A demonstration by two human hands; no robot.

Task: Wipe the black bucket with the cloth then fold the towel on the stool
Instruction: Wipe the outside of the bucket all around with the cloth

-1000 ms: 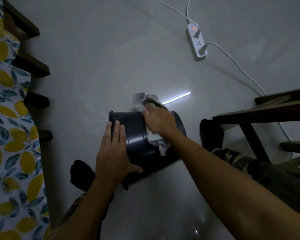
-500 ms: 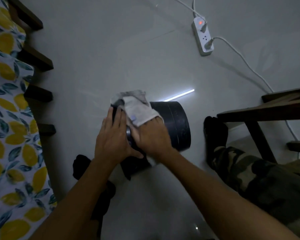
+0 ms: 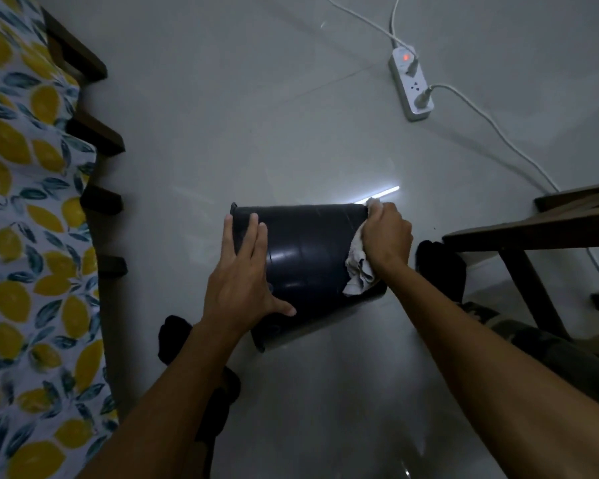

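The black bucket [image 3: 308,257] lies on its side on the pale floor between my feet. My left hand [image 3: 244,274] rests flat on its left end near the rim, fingers spread, steadying it. At the bucket's right end my right hand [image 3: 388,235] presses a crumpled white cloth [image 3: 358,267] against the wall; part of the cloth hangs below my palm. A dark wooden stool [image 3: 533,229] stands at the right edge. No towel shows on it.
A white power strip [image 3: 410,86] with a red light and white cables lies on the floor at the upper right. A lemon-print fabric [image 3: 25,236] over a dark wooden frame runs along the left. My dark-socked feet flank the bucket.
My right hand has swept the cloth from the bucket's left end to its right end. My left hand stays on the left end.
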